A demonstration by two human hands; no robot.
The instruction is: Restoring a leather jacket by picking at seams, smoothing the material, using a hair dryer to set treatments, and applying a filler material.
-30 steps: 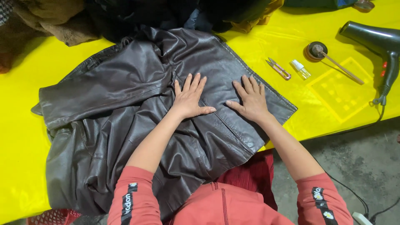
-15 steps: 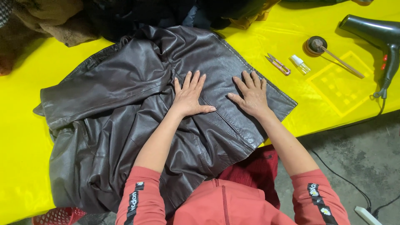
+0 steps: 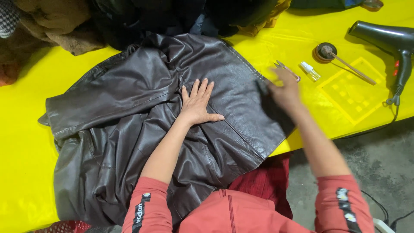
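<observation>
Leather, dark brown: a jacket [image 3: 142, 125] lies spread across the yellow tabletop [image 3: 26, 142], one corner hanging over the near edge. The left hand [image 3: 197, 105] rests flat on the middle of the jacket, fingers [image 3: 199, 88] spread and pressing the hide down. The right hand [image 3: 284, 90] is at the jacket's right edge, blurred with motion, so I cannot tell whether its fingers are spread or closed; it holds nothing that I can make out.

Right of the jacket lie small snips [image 3: 285, 69], a little clear bottle [image 3: 309, 71], a round tin [image 3: 324, 52] with a stick [image 3: 351, 68] resting in it, and a square stencil mat [image 3: 351, 92]. Farther right sits a black hair dryer [image 3: 390, 43]. Behind the jacket is a heap of clothes [image 3: 86, 21].

The step looks like holding the panel flat while the right hand goes toward the small tools. Reaching one calls for a clean pinch on something thin, with the left hand keeping the leather pinned.
</observation>
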